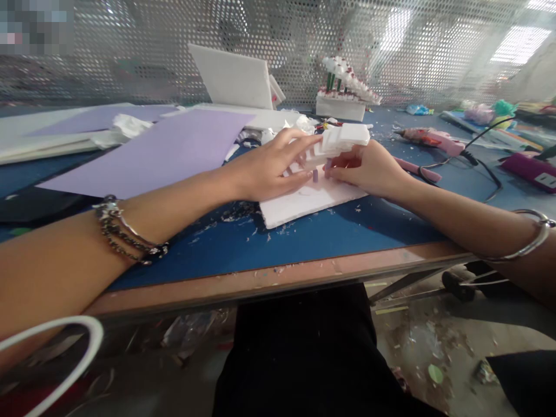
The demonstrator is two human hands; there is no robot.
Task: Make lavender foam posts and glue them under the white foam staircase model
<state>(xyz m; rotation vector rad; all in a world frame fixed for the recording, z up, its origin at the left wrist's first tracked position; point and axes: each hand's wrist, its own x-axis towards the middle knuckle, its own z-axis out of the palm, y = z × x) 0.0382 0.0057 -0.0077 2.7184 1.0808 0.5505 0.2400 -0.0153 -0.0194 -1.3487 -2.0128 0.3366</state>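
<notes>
Blue worktable [208, 249]; perforated metal screen [143, 58] at twelve o'clock. Head view: white stepped piece [345, 136], centre, over white board [295, 211]. Left hand [271, 165], at its eight o'clock, rests spread against it; right hand [373, 168], at four, curls under its edge, grip indiscernible. Lilac sheet [182, 147], nine o'clock; pink glue gun [436, 141], three.
</notes>
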